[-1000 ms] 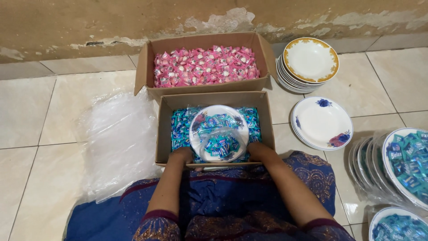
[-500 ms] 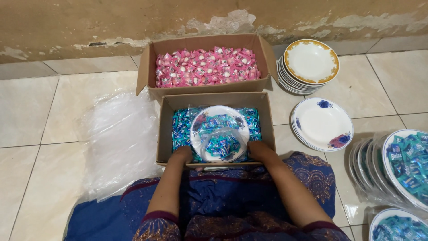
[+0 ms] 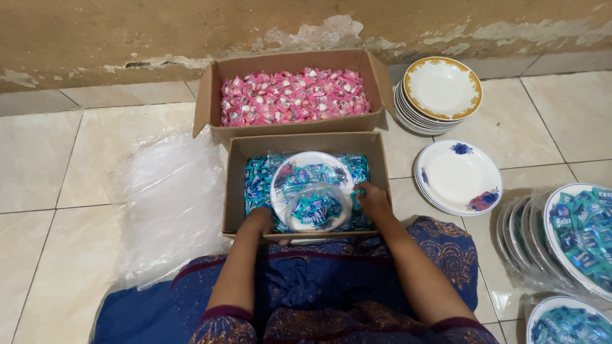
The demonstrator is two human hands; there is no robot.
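Both hands in near box point(image 3: 237, 185) of blue sweets point(image 3: 258, 181). Left hand point(image 3: 258, 221) curled, gripping plate point(image 3: 312, 189) at its near-left rim. Right hand point(image 3: 373, 200) pinching one blue sweet, just right of plate. Pink-sweet box point(image 3: 293, 95) beyond the hands.

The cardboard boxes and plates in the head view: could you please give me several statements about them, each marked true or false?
1. The far cardboard box holds pink wrapped sweets. True.
2. A white floral plate rests in the near cardboard box of blue sweets. True.
3. The left hand is reaching into the far box. False: it is at the near box's front edge.
4. The gold-rimmed white plates hold blue sweets. False: the top one is empty.
5. The right hand is beside the floral plate. True.
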